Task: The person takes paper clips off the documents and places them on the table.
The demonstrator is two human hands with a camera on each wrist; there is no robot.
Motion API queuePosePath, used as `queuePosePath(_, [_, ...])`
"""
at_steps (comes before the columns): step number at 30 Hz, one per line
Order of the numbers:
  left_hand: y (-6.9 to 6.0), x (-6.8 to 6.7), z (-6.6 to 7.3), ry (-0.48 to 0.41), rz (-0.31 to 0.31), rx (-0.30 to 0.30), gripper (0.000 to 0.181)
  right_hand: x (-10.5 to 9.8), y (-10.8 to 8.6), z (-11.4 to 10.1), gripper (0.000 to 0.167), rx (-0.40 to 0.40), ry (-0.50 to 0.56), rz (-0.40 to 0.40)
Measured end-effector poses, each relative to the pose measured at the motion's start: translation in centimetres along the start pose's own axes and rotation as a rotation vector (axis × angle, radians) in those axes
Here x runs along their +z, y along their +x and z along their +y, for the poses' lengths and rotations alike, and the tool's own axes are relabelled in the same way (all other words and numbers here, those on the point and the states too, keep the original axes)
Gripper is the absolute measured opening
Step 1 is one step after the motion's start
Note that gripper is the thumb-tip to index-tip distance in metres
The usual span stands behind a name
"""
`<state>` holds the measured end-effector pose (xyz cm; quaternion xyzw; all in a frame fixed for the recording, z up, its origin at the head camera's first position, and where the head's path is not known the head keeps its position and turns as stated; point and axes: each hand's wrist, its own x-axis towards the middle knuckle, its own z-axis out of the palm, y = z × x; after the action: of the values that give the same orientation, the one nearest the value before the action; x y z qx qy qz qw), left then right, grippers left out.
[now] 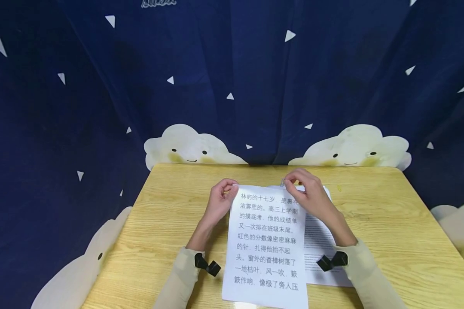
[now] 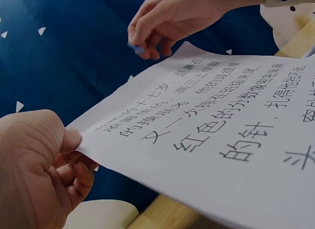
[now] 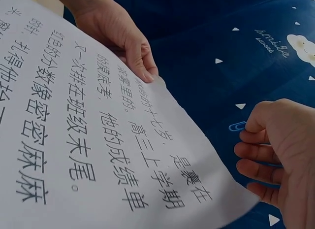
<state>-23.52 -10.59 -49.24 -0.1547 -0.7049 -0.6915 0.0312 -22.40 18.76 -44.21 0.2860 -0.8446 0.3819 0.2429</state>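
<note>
My left hand (image 1: 221, 197) pinches the top left corner of a printed paper sheet (image 1: 264, 244) between thumb and fingers. The sheet is lifted off the table at that end and carries large Chinese characters. In the right wrist view a blue paper clip (image 3: 237, 126) is pinched between thumb and index finger of my right hand (image 3: 283, 150). That hand is over the sheet's top right edge in the head view. The clip appears beyond the paper's edge, apart from it in the right wrist view. More paper (image 1: 322, 257) with small print lies beneath, partly hidden.
A wooden table (image 1: 170, 206) carries the papers. A small yellow item (image 1: 339, 188), perhaps another clip, lies to the right of the right hand. Behind the table hangs a dark blue curtain (image 1: 232, 64) with white triangles and smiling clouds.
</note>
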Motion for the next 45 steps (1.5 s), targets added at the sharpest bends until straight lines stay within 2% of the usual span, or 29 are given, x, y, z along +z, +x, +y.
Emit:
queuePosePath(12, [0.6,-1.5,-0.9,0.061,0.075,0.008,0.012,-1.2,-0.4,1.2,0.007,0.054,-0.019,-0.003])
queuePosePath(22, [0.7,-2.4,-1.2,0.042,0.120,-0.027,0.012,-1.9,-0.7,2.0,0.008,0.063,-0.056,0.010])
queuePosePath(35, [1.0,-3.1,-1.5,0.017,0.130,-0.048,0.012,-2.9,-1.5,3.6,0.008,0.120,-0.092,0.028])
queuePosePath(45, [1.0,-3.7,-2.1,0.023,0.152,-0.032,0.013,-4.0,-2.2,5.1,0.006,0.201,-0.117,0.025])
